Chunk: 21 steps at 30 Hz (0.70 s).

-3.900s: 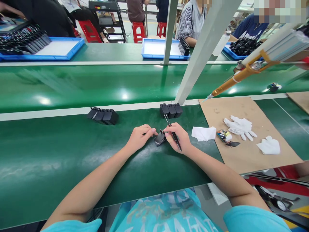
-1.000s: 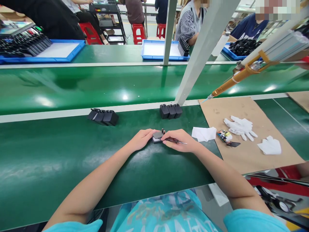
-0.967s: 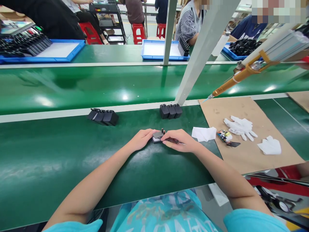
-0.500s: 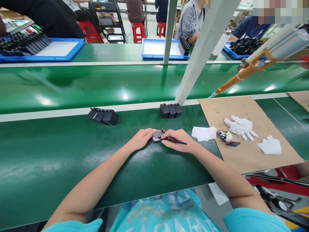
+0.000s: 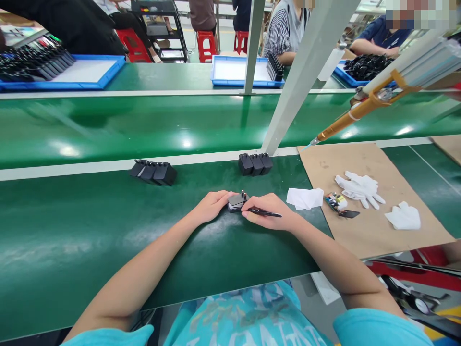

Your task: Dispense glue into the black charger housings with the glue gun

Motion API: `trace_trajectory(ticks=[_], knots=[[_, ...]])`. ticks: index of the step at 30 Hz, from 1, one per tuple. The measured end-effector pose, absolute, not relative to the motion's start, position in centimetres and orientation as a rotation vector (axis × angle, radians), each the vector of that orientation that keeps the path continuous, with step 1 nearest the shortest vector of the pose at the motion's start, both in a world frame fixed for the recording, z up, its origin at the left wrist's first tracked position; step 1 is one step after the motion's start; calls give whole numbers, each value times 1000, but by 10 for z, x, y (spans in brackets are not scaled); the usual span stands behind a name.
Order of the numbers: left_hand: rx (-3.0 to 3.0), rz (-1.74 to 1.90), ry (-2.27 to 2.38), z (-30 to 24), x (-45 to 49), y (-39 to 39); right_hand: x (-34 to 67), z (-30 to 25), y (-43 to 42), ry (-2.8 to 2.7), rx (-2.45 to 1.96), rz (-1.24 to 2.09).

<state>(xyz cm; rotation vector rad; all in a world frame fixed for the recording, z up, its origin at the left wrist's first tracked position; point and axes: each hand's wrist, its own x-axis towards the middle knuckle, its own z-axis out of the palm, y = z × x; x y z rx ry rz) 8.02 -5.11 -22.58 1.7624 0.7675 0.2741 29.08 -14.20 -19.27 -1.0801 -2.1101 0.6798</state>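
A black plug adapter (image 5: 236,200) with its pins pointing up lies on the green bench in front of me. Its lid sits slightly raised, and something whitish shows in the gap along the near side. My left hand (image 5: 215,204) grips the adapter's left end, fingertips against the casing. From the right, my right hand (image 5: 268,210) pinches slim black tweezers (image 5: 264,212). Their working tips are hidden by my fingers at the adapter's right side. Beyond my hands stand black adapters in a group of three (image 5: 255,165) and in another row (image 5: 154,173) to the left.
To the right, brown cardboard (image 5: 355,240) carries white gloves (image 5: 361,188) and a circuit board (image 5: 336,202). A white cloth (image 5: 305,198) lies beside it. An orange-brown dispenser (image 5: 345,120) overhangs the cardboard. A slanted white post (image 5: 298,72) rises behind the adapters. Co-workers sit beyond the conveyor.
My right hand has shifted slightly right and down with the tweezers. More of the adapter's lid and pins shows now. My left hand stays put.
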Motion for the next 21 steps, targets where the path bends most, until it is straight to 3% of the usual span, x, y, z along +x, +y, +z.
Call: trace_trajectory(ticks=[4,21], knots=[[1757,277,771,-227,80,-51,299,-187,-139,-2147,-1069,622],[1704,326,759,-225,81,-52,311,-181,-131,-1984,-1042,918]])
